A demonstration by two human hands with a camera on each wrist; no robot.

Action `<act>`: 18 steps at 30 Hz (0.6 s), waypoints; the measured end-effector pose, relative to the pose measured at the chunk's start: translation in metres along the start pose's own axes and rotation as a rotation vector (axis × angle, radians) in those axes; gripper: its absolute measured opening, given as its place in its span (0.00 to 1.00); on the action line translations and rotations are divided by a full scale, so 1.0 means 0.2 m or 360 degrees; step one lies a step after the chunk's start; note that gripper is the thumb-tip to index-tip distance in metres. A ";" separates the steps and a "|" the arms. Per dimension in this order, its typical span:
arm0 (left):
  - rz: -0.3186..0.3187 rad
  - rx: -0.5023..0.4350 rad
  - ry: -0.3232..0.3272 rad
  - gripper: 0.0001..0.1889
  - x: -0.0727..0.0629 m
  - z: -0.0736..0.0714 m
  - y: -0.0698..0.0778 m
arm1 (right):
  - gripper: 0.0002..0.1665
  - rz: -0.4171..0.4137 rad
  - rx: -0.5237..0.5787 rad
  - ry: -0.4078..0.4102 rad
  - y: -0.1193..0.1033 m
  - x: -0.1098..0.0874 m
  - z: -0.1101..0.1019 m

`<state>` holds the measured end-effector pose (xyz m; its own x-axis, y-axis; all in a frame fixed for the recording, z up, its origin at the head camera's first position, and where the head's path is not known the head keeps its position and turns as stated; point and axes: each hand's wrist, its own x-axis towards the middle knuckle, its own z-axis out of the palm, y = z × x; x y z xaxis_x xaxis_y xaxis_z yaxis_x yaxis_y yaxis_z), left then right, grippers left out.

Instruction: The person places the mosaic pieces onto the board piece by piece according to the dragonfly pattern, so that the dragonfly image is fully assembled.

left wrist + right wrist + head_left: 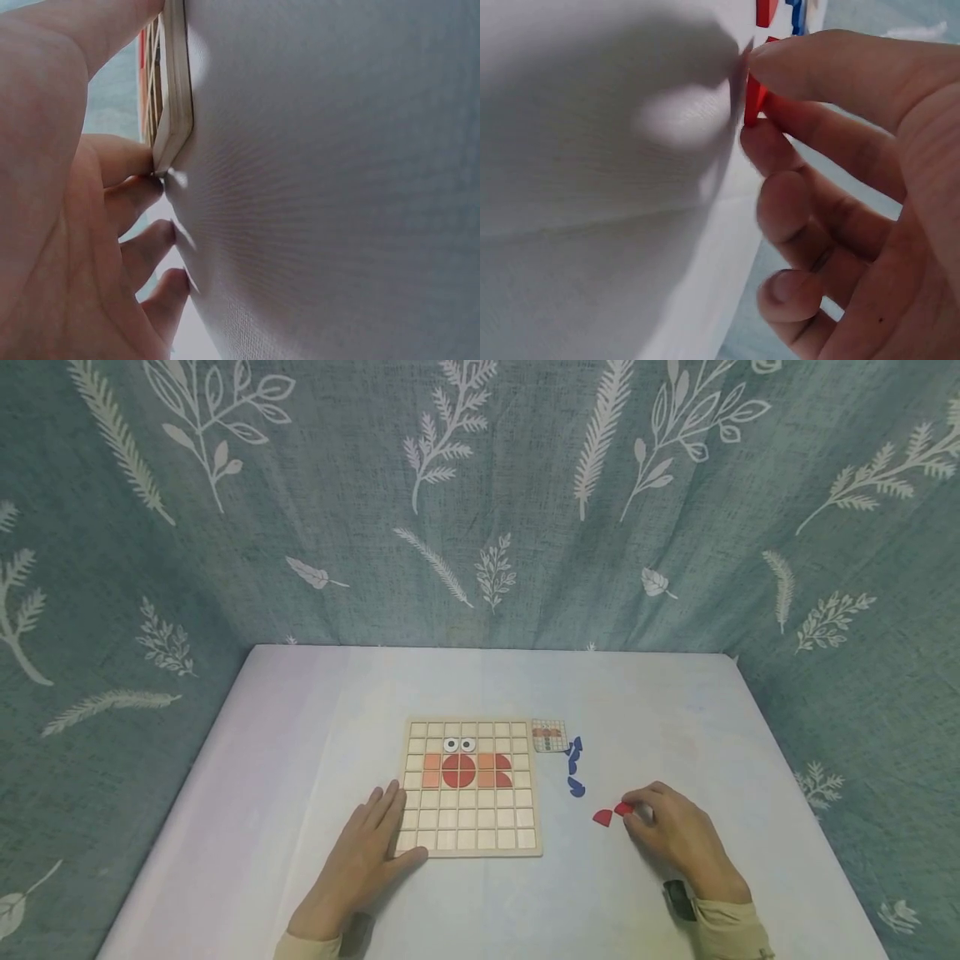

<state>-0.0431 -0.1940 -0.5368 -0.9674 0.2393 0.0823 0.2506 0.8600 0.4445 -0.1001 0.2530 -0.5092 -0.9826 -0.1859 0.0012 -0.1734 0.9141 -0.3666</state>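
Note:
A square wooden grid board point(472, 841) lies on the table, with red and orange pieces forming a shape in its upper half and two round eye pieces point(459, 745) above them. My left hand point(362, 852) rests at its lower left corner, fingers extended along the left edge and thumb at the front edge. Between thumb and fingers, my right hand point(677, 833) pinches a red quarter-circle piece point(754, 96), close over the table right of the board. Another red quarter-circle piece point(603, 817) lies just left of that hand.
A small pattern card point(550, 736) lies against the board's upper right side. Several blue curved pieces point(575, 787) lie in a line below and right of the card. A patterned green curtain point(480, 568) stands behind the white table point(637, 693) and along both sides.

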 end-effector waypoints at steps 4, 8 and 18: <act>0.0001 -0.0009 0.0010 0.48 0.00 0.01 0.00 | 0.14 -0.0170 0.0031 0.0201 -0.01 0.01 0.02; 0.0000 0.0008 0.0024 0.49 0.00 0.02 -0.01 | 0.15 -0.0439 0.0100 0.0391 -0.04 0.05 0.04; 0.0010 0.0033 0.0032 0.48 0.00 0.01 0.00 | 0.13 -0.0933 0.0184 0.0463 -0.21 0.20 0.07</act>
<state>-0.0431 -0.1926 -0.5382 -0.9663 0.2357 0.1032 0.2571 0.8678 0.4253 -0.1316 0.2024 -0.5066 -0.7087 -0.5206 0.4761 -0.6921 0.6438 -0.3263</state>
